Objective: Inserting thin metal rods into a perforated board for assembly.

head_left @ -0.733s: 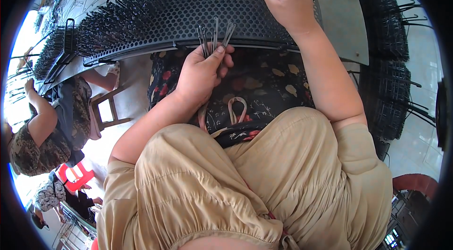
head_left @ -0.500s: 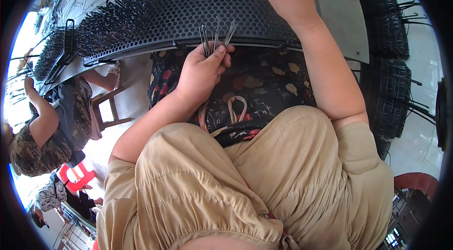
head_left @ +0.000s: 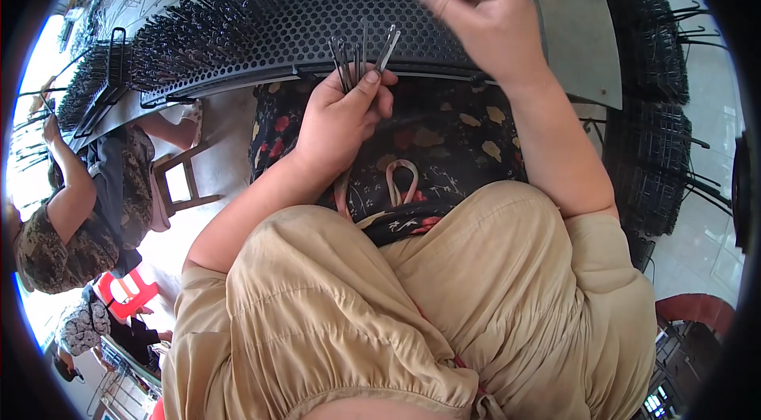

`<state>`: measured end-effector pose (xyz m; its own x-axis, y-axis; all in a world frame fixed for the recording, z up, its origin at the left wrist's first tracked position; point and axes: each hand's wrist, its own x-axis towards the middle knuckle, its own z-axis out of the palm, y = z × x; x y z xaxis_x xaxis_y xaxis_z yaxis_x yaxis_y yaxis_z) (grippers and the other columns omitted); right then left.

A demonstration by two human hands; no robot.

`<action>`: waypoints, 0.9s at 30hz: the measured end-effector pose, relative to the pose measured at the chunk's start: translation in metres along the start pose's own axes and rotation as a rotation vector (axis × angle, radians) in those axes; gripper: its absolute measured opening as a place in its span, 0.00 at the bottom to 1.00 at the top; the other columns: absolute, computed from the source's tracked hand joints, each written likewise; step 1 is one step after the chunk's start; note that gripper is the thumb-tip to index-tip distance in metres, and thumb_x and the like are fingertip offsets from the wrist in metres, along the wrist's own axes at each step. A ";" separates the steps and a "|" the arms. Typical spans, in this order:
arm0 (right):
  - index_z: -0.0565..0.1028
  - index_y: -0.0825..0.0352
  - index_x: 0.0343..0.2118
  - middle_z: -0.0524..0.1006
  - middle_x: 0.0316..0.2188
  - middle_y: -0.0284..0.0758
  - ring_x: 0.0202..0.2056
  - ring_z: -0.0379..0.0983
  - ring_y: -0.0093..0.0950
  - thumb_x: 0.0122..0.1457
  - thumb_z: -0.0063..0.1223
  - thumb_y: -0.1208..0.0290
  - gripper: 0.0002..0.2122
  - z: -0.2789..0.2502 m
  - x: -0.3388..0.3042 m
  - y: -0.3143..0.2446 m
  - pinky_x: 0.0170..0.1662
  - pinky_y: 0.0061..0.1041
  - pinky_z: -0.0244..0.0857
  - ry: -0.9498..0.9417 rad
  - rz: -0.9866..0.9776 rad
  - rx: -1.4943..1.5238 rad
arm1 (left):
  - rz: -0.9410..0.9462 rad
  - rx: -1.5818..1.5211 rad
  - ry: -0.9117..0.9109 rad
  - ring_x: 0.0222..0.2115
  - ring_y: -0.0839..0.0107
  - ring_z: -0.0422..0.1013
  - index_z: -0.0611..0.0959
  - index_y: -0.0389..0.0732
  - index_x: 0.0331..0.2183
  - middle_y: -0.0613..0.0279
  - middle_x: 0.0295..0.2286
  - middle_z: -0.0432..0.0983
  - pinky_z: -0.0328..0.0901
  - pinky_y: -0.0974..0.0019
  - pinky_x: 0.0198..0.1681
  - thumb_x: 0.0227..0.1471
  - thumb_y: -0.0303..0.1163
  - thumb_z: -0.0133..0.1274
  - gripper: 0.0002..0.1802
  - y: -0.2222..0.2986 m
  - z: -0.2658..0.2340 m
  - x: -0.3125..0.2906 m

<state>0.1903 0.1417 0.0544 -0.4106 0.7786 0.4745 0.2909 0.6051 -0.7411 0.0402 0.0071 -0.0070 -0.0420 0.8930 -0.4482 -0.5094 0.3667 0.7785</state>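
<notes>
The left hand [head_left: 339,120] grips a fanned bunch of thin metal rods [head_left: 387,49] at the near edge of a black perforated rack [head_left: 317,34]. The right hand [head_left: 495,19] hovers near the rack's right end, thumb and blurred fingers apart; dark rods [head_left: 210,19] crowd the far and left holes.

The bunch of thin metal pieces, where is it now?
In the head view, the metal bunch is in the left hand, left of centre, near the black perforated rack.

Bright, white glare at left, curved black fisheye rim, right of the hands [head_left: 493,22] partly blurred
</notes>
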 end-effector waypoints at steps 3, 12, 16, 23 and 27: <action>0.74 0.67 0.46 0.79 0.33 0.33 0.31 0.73 0.14 0.55 0.58 0.77 0.15 0.002 -0.018 0.003 0.28 0.11 0.63 -0.381 0.357 0.453 | 0.027 -0.052 -0.100 0.16 0.84 0.57 0.77 0.39 0.37 0.67 0.22 0.72 0.50 0.79 0.17 0.64 0.34 0.42 0.11 0.003 0.004 -0.001; 0.74 0.70 0.40 0.80 0.32 0.38 0.31 0.76 0.20 0.56 0.55 0.79 0.09 0.004 -0.028 0.010 0.29 0.14 0.68 -0.211 0.471 0.678 | 0.137 0.047 -0.009 0.18 0.83 0.62 0.76 0.38 0.38 0.61 0.26 0.77 0.56 0.80 0.17 0.64 0.33 0.41 0.11 0.011 0.013 0.001; 0.73 0.69 0.43 0.80 0.32 0.38 0.30 0.77 0.20 0.57 0.54 0.78 0.11 -0.016 -0.011 0.039 0.27 0.14 0.66 0.087 0.350 0.707 | 0.054 0.149 0.013 0.15 0.84 0.60 0.76 0.37 0.38 0.61 0.24 0.76 0.54 0.80 0.16 0.64 0.33 0.41 0.11 0.006 0.004 0.006; 0.67 0.65 0.35 0.79 0.31 0.32 0.29 0.73 0.16 0.59 0.50 0.82 0.05 -0.042 0.009 0.053 0.29 0.12 0.64 0.316 0.051 0.304 | -0.006 0.093 0.028 0.14 0.85 0.58 0.76 0.36 0.37 0.63 0.22 0.74 0.52 0.80 0.15 0.63 0.32 0.42 0.11 0.004 0.000 0.007; 0.72 0.68 0.36 0.80 0.31 0.33 0.28 0.74 0.16 0.57 0.54 0.78 0.05 -0.039 0.007 0.049 0.29 0.13 0.65 0.316 -0.091 0.096 | -0.004 0.096 0.035 0.13 0.85 0.58 0.76 0.36 0.36 0.63 0.22 0.75 0.52 0.80 0.15 0.63 0.32 0.43 0.10 0.007 0.003 0.007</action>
<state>0.2348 0.1833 0.0401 -0.1386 0.7440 0.6537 0.1766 0.6680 -0.7229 0.0393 0.0167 -0.0036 -0.0706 0.8824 -0.4652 -0.4249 0.3953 0.8143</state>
